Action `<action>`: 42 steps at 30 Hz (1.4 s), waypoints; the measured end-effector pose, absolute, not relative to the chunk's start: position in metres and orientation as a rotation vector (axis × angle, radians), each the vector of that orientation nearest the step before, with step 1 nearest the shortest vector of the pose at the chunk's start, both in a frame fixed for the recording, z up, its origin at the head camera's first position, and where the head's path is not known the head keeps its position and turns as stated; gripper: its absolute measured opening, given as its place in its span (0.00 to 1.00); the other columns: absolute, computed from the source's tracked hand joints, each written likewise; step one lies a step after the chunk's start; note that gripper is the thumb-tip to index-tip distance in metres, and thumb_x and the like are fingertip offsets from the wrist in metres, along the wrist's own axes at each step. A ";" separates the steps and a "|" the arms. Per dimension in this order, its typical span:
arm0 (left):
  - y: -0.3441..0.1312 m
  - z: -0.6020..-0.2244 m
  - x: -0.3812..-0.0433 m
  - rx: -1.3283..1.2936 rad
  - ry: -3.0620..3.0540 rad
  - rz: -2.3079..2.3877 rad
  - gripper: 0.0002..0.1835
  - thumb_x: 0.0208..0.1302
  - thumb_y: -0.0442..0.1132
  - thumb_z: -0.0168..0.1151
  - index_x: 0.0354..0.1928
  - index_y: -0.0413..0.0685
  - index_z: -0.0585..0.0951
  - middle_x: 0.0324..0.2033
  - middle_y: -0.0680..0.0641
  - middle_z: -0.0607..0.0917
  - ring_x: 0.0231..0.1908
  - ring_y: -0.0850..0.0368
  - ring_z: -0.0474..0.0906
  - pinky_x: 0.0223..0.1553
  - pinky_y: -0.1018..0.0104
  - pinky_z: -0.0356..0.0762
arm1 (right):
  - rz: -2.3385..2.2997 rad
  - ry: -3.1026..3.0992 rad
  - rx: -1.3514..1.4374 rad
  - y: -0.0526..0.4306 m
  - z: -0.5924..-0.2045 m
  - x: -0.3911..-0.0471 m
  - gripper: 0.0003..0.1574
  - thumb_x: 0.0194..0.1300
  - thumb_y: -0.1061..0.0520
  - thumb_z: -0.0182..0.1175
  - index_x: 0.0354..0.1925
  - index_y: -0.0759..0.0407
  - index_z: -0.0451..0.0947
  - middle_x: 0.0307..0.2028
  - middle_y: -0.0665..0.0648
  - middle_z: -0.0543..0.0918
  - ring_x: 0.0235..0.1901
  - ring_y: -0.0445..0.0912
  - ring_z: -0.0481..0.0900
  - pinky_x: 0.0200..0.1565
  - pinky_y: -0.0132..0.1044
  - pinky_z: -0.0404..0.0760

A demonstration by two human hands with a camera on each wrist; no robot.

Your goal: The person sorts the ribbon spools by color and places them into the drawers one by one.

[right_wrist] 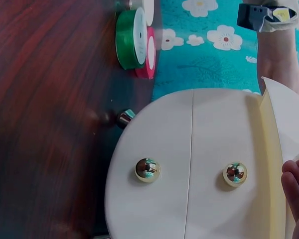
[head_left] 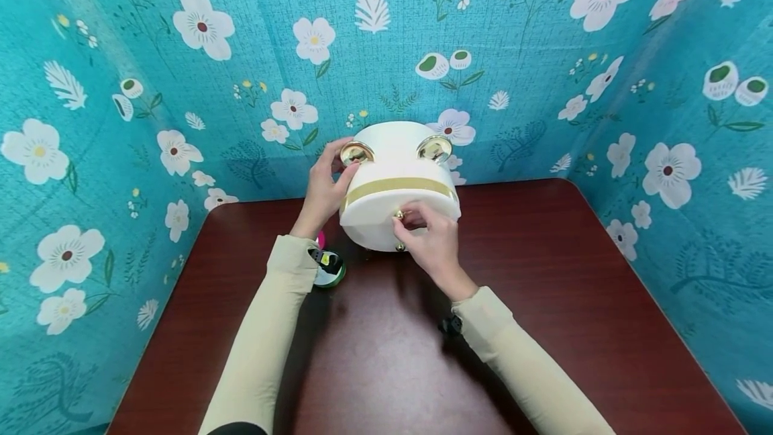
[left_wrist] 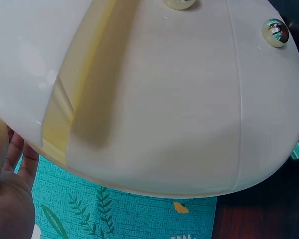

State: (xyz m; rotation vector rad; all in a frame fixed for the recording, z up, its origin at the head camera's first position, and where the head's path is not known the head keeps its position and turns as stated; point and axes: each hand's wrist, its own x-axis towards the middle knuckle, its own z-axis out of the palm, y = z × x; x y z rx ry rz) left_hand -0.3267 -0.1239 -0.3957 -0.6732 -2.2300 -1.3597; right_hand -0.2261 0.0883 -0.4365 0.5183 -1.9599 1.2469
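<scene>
"Head view: what is the person handling, and where?"

"Rounded white box [head_left: 395, 156]. It is sitting at twelve o'clock, near the far edge of a dark red-brown worktop [head_left: 368, 361], and a gold band [head_left: 395, 184] is running across it."

"How is each hand's grip?"

"At the box's nine o'clock, the left hand [head_left: 324, 186] is holding the side, its grip curving round a shiny gold disc [head_left: 357, 153]. A matching disc [head_left: 435, 149] is standing at two o'clock. At the box's five o'clock, the right hand [head_left: 433, 239] is pinching a small gold knob [head_left: 399, 215] between thumb and fingers."

"What are the wrist views adding?"

"From the right wrist, a white panel [right_wrist: 288, 114] is jutting out past the box's front, with a pale yellow strip [right_wrist: 268, 149] showing alongside. An upper front knob [right_wrist: 235, 174] and a lower front knob [right_wrist: 147, 170] are sitting on either side of a thin seam. From the left wrist, part of the left hand is showing at eight o'clock, beside the box's edge."

"Anything nearby?"

"A green spool [right_wrist: 127, 40] and a pink spool [right_wrist: 148, 56] are standing together at the box's seven to eight o'clock. Behind everything, a teal flowered cloth [head_left: 386, 59] is hanging."
</scene>
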 end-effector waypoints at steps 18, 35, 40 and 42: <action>-0.124 -0.394 -0.326 -0.686 -2.240 -1.329 0.26 0.68 0.43 0.59 0.65 0.66 0.67 0.47 0.50 0.80 0.38 0.55 0.78 0.40 0.56 0.78 | 1.250 -1.923 0.576 0.090 -0.437 -0.209 0.09 0.51 0.58 0.71 0.33 0.57 0.82 0.25 0.49 0.86 0.24 0.39 0.83 0.30 0.32 0.83; -0.122 -0.393 -0.325 -0.706 -2.200 -1.362 0.26 0.67 0.38 0.60 0.65 0.58 0.68 0.46 0.46 0.80 0.37 0.51 0.79 0.39 0.52 0.77 | 1.273 -1.867 0.648 0.094 -0.437 -0.195 0.11 0.49 0.62 0.72 0.34 0.57 0.83 0.27 0.49 0.86 0.24 0.40 0.84 0.30 0.31 0.83; -0.118 -0.381 -0.313 -0.714 -2.194 -1.349 0.25 0.66 0.33 0.59 0.65 0.49 0.68 0.46 0.41 0.80 0.37 0.47 0.78 0.38 0.59 0.75 | 1.264 -1.868 0.661 0.094 -0.437 -0.192 0.12 0.48 0.62 0.71 0.35 0.57 0.83 0.26 0.49 0.86 0.24 0.40 0.83 0.30 0.32 0.82; -0.117 -0.375 -0.307 -0.714 -2.206 -1.338 0.25 0.66 0.32 0.59 0.64 0.46 0.68 0.46 0.40 0.80 0.38 0.46 0.78 0.38 0.63 0.75 | 1.262 -1.868 0.667 0.094 -0.436 -0.191 0.12 0.48 0.63 0.71 0.35 0.57 0.83 0.26 0.49 0.86 0.24 0.40 0.83 0.30 0.32 0.82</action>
